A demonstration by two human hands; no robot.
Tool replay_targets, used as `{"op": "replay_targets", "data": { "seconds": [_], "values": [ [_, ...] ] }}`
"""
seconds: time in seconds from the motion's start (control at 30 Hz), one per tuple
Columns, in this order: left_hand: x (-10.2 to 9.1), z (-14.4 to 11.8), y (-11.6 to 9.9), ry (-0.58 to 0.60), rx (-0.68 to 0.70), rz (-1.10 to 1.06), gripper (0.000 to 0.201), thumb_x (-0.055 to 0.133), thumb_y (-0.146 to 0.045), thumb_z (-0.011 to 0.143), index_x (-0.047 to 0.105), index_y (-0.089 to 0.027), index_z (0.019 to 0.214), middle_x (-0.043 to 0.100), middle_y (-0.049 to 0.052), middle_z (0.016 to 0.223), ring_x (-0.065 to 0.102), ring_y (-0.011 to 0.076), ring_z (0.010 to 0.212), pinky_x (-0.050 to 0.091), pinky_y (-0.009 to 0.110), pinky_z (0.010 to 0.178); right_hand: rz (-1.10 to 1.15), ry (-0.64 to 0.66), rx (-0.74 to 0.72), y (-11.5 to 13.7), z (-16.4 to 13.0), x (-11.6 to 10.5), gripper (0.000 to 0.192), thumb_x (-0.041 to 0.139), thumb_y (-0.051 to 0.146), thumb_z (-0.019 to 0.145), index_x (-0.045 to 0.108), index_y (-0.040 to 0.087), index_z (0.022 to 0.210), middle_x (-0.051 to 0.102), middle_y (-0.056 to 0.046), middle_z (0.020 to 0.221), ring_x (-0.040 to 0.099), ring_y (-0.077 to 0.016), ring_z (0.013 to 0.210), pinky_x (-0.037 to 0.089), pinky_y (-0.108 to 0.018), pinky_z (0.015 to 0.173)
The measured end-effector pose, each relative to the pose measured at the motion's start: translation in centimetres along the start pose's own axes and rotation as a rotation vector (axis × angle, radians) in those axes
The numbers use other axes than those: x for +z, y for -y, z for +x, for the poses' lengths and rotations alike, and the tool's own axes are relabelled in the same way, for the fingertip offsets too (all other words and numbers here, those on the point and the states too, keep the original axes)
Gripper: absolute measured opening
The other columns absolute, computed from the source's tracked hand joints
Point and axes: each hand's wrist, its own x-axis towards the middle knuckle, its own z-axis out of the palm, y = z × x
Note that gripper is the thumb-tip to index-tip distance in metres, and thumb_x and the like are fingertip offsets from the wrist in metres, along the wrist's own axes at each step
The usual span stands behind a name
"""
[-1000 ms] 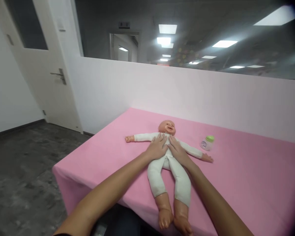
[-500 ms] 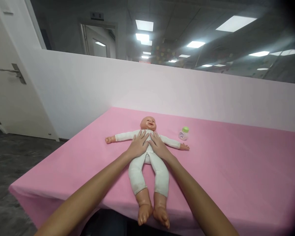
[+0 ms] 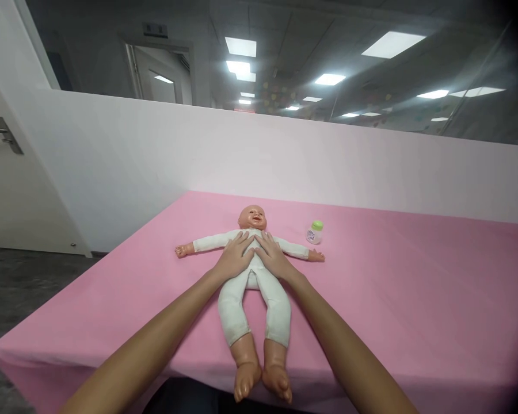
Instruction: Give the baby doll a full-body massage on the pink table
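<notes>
Pink cloth covers the whole table [image 3: 414,299], smooth and a bit fuzzy-looking, pushed up against a plain white half-wall with glass above it showing ceiling lights, and a white door off to the left. Flat on its back in the middle of the table lies a baby doll [image 3: 252,270], arms spread wide, hard glossy plastic for the head, hands and feet, soft white stuffed fabric for the body and legs. The person's left hand [image 3: 235,257] and right hand [image 3: 273,257] both rest on the doll's chest, fingers spread flat and open, palms down, touching each other at the middle, not gripping anything. Worth noting: the doll's feet hang right at the near edge of the table, so a push toward the person could probably slide it along that cloth and off the edge. A small clear bottle [image 3: 314,232] with a green cap stands just beyond the doll's outstretched arm, near but apart; looks light and round, so a bumped arm could likely tip it and send it rolling.
</notes>
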Motion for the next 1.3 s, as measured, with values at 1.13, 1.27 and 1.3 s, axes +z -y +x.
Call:
{"op": "replay_targets", "data": {
  "seconds": [1.13, 1.27, 1.3],
  "values": [
    [0.2, 1.0, 0.5, -0.083, 0.081, -0.056, 0.056, 0.043, -0.051, 0.097, 0.06, -0.018, 0.139, 0.048, 0.009, 0.155, 0.032, 0.0256, 0.152, 0.022, 0.048, 0.127, 0.113, -0.757, -0.184, 6.1, -6.6, -9.1, 0.031, 0.05, 0.036, 0.099, 0.067, 0.023, 0.122, 0.072, -0.006, 0.116, 0.068, -0.0202, 0.108, 0.054, -0.037, 0.096],
    [0.0, 1.4, -0.2, -0.092, 0.088, -0.043, 0.057, 0.045, -0.048, 0.096, 0.059, -0.015, 0.141, 0.047, 0.009, 0.156, 0.032, 0.0249, 0.152, 0.021, 0.046, 0.127, 0.015, -1.186, -0.06, 2.8, -20.7, -11.0, 0.043, 0.04, 0.037, 0.102, 0.049, 0.026, 0.143, 0.065, -0.008, 0.122, 0.065, -0.0214, 0.11, 0.054, -0.04, 0.093],
    [-0.1, 1.5, -0.4, -0.098, 0.084, -0.044, 0.058, 0.045, -0.047, 0.095, 0.059, -0.012, 0.14, 0.047, 0.011, 0.156, 0.033, 0.0257, 0.151, 0.021, 0.046, 0.127, -0.059, -1.305, 0.026, 1.1, -25.0, -10.7, 0.044, 0.039, 0.036, 0.102, 0.049, 0.024, 0.142, 0.064, -0.009, 0.122, 0.065, -0.0215, 0.108, 0.055, -0.039, 0.092]
  ]
}}
